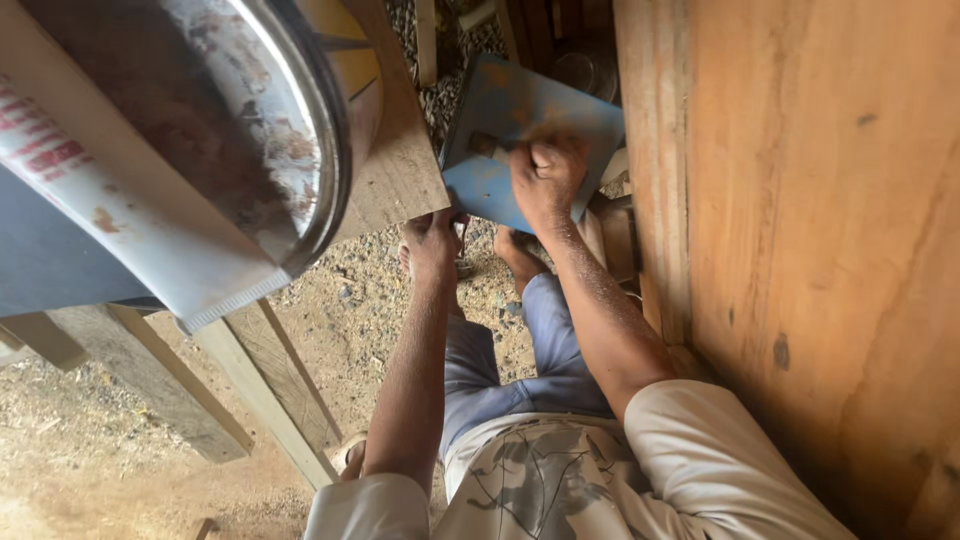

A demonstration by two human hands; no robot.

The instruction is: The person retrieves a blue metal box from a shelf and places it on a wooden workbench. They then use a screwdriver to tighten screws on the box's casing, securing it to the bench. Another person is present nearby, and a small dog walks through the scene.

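Observation:
A blue painted board [500,120] with worn patches lies ahead of me, tilted over the gravel. My right hand [545,170] presses on its surface with fingers curled, gripping something small that I cannot make out. My left hand [432,238] grips the board's near lower edge, next to the corner of a bare wooden plank [400,170]. My legs in blue trousers and a bare foot show below the hands.
A large metal drum rim [310,130] and a white printed tube [130,210] fill the upper left. A wide plywood panel [820,250] stands on the right. Wooden beams [240,390] slant across the sandy, gravelly ground [350,300].

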